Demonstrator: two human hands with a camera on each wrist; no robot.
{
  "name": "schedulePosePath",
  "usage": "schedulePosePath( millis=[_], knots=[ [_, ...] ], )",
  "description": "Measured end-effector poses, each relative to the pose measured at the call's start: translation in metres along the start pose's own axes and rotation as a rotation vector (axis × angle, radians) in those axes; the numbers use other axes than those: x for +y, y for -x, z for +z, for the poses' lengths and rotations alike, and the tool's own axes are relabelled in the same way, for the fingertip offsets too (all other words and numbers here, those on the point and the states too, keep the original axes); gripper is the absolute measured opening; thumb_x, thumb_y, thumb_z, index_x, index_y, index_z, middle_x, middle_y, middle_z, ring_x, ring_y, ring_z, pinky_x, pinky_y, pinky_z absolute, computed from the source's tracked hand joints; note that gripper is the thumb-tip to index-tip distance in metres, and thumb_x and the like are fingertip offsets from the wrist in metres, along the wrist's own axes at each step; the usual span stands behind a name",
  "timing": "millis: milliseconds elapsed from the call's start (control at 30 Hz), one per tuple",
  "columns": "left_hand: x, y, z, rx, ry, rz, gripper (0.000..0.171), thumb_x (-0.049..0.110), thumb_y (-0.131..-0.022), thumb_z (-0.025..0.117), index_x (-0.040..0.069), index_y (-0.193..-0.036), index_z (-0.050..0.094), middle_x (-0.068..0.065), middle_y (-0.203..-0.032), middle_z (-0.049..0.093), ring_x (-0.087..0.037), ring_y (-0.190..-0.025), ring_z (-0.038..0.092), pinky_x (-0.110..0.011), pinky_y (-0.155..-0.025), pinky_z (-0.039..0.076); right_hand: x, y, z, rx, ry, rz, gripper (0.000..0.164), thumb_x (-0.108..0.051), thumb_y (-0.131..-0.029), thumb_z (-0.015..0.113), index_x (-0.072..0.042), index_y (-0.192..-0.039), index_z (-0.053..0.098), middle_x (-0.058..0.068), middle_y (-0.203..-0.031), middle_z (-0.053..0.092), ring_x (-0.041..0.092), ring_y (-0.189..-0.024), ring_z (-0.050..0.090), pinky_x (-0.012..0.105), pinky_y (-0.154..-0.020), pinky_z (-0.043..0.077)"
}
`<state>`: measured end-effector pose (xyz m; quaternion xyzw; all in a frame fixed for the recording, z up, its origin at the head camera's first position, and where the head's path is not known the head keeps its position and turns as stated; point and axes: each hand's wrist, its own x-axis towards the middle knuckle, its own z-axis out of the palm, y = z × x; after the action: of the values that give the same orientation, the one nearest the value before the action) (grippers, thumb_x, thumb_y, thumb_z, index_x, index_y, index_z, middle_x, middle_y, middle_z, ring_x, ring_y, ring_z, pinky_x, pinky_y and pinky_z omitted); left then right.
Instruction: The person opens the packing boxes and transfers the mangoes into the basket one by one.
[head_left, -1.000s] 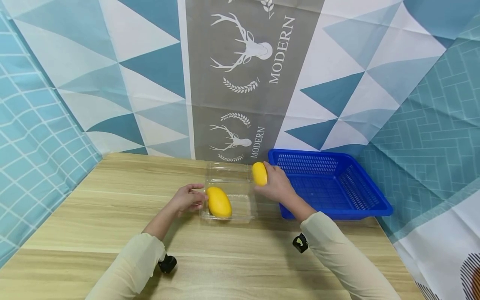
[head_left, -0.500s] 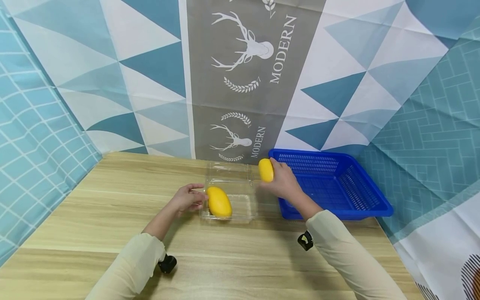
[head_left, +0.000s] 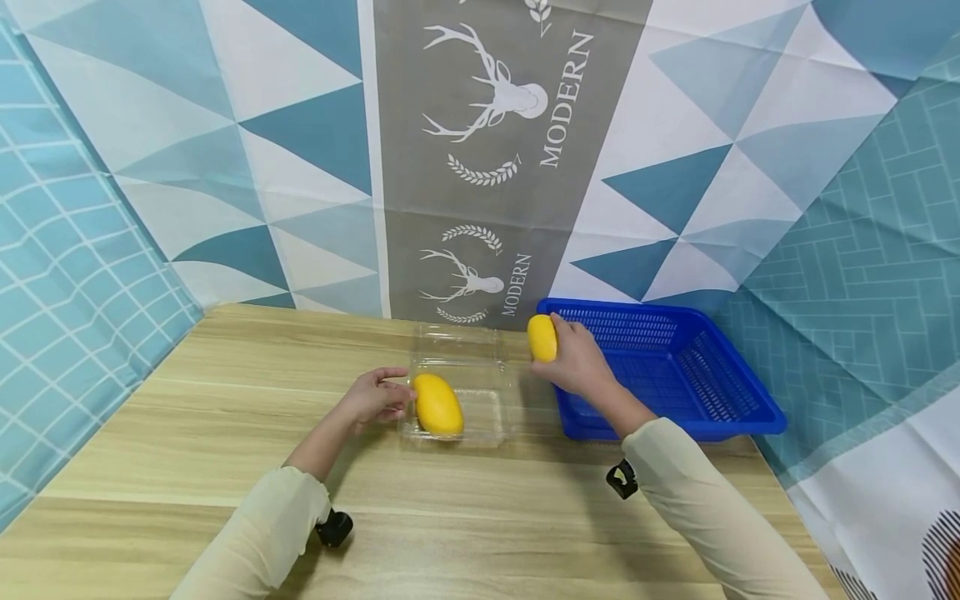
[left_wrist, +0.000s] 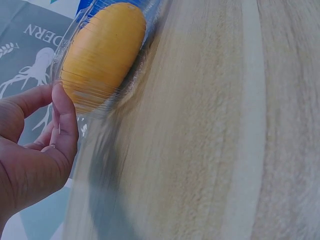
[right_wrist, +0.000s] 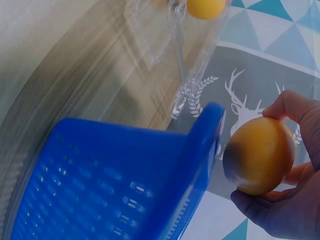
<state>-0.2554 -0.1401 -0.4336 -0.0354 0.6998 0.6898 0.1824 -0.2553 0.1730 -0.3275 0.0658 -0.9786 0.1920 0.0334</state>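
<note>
Fruit (head_left: 542,338) aloft in right hand (head_left: 583,360), left hand (head_left: 377,396) low, apparently pinching container (head_left: 482,417).

The word "MODERN" (head_left: 566,99) stands twice on the grey backdrop strip (head_left: 480,204); left wrist, seemingly only "DERN"

Yellow mango (head_left: 542,338) in right-hand fingers (right_wrist: 294,107) shifted rightward, farther from clear container (head_left: 483,408), nearer blue basket (head_left: 645,382).

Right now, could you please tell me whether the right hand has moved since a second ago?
Yes: in the head view, the right hand has moved rightward, carrying the yellow fruit away from the clear container toward the unmoved blue basket.
</note>
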Motion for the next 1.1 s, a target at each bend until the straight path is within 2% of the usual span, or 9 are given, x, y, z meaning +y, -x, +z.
schedulePosePath(
  millis=[367, 733, 1100],
  knots=[
    [-0.001, -0.001, 0.000, -0.006, -0.006, 0.009, 0.061, 0.005, -0.086, 0.065, 0.001, -0.139, 0.035, 0.001, -0.084, 0.059, -0.007, -0.061, 0.053, -0.015, -0.056, 0.053, 0.010, 0.000, -0.004, 0.007, 0.003, 0.043, 0.090, -0.030, -0.072, 0.066, -0.004, -0.147, 0.024, 0.023, -0.134, 0.042, 0.031, -0.099, 0.048, 0.039, -0.075, 0.050],
    [-0.004, -0.001, -0.002, 0.002, -0.022, 0.005, 0.062, 0.007, -0.086, 0.065, 0.001, -0.139, 0.035, -0.001, -0.089, 0.059, -0.008, -0.063, 0.054, -0.016, -0.057, 0.053, 0.019, 0.001, -0.004, 0.013, 0.001, 0.029, 0.089, -0.031, -0.074, 0.067, -0.003, -0.147, 0.024, 0.024, -0.130, 0.045, 0.031, -0.097, 0.049, 0.038, -0.071, 0.049],
    [-0.004, -0.002, -0.001, 0.003, -0.023, 0.009, 0.062, 0.008, -0.086, 0.066, 0.001, -0.139, 0.035, 0.000, -0.088, 0.059, -0.008, -0.063, 0.054, -0.016, -0.057, 0.053, 0.030, 0.004, -0.004, 0.013, 0.003, 0.053, 0.089, -0.030, -0.074, 0.066, -0.003, -0.147, 0.023, 0.024, -0.131, 0.044, 0.032, -0.098, 0.048, 0.041, -0.075, 0.050]
  ],
)
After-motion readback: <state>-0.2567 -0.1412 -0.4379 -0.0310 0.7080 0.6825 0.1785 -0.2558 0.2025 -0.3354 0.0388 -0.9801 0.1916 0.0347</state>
